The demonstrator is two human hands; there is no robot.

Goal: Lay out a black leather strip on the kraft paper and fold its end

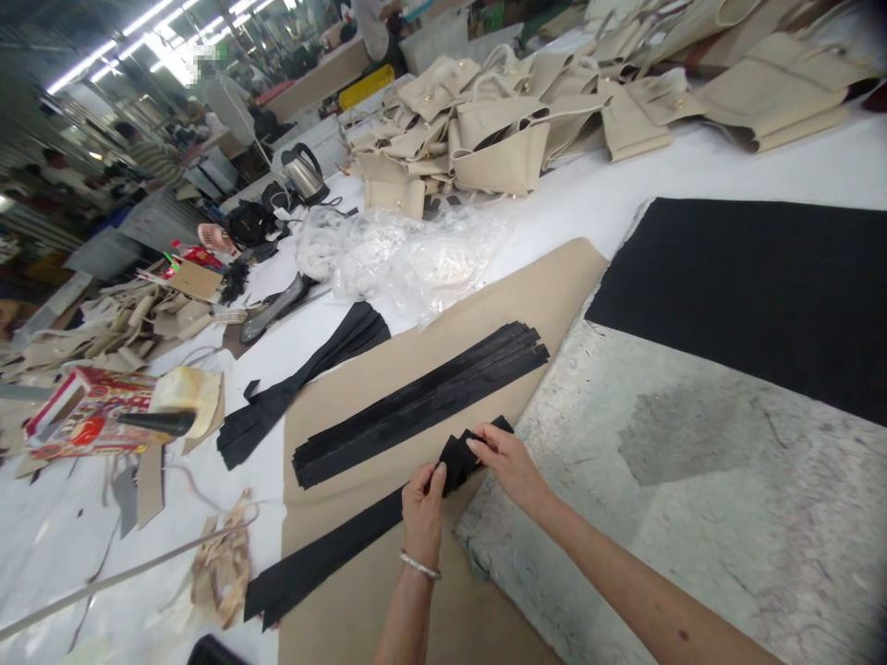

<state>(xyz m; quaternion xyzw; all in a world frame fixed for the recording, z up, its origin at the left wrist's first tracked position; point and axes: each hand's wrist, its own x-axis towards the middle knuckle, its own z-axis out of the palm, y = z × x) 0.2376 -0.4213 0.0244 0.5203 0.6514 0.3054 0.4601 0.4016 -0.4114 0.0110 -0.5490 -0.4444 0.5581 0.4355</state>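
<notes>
- The strips [333,556] lie across the tan sheet [346,614], their right end lifted in both hands.
- The left hand [421,503] pinches them between thumb and fingers, probably to steady the layers; the right hand [509,462] has its fingers closed on the end, perhaps so the edges stay separated.
- A neat stack [422,406] lies just beyond, roughly parallel, likely to keep it within reach; a fanned bundle [305,388] sits farther left.
- The tan sheet seems to shield the strips from the white counter [589,199].
- A grey slab [589,406] partly carries a black panel [748,296].
- Behind are beige pieces [499,148], clear plastic [416,263] and a kettle [305,175].
- The workshop beyond has strip lights [103,66] and seated people.
</notes>
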